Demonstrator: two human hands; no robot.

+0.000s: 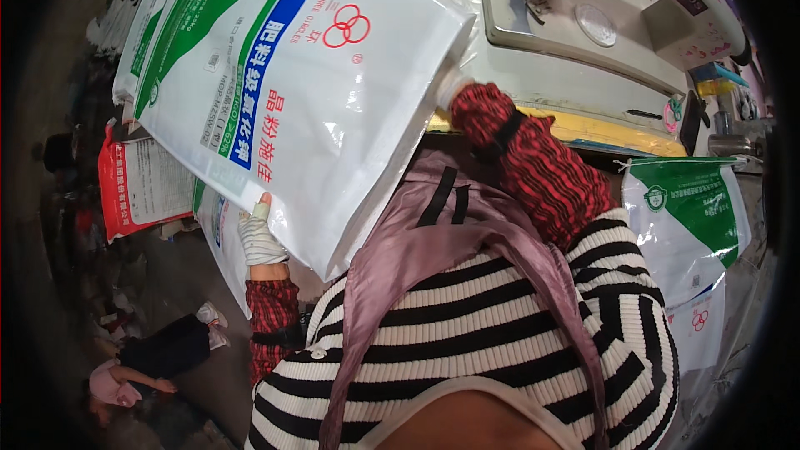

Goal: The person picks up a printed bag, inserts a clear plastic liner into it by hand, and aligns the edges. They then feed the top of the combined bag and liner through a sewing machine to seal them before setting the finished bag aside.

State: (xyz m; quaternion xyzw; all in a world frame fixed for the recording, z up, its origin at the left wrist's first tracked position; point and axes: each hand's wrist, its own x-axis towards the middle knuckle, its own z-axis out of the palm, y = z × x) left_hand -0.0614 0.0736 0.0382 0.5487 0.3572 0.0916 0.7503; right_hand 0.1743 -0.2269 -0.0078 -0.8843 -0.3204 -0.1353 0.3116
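One white bag (350,133), printed in green, blue and red, slants before our chest, filling the upper left and middle of our view and covering part of the table (575,83). Our left grip (262,237), partly wrapped in white, clasps its lower left edge, thumb on the printed face and fingers mostly hidden. Our right grip (451,86), also in white, is against its right edge; the fingers are out of sight, so we cannot tell whether it is clenched or loose. We wear red-and-black sleeves (533,175), a striped top (467,317) and a mauve apron (492,225). Left of the white bag we see a red bag (146,179). Along the table's near side runs a yellow strip (600,131), and a pen (644,113) lies beyond it. At our right is a green-and-white bag (687,200). Another person (117,379), in pink, shows at lower left.
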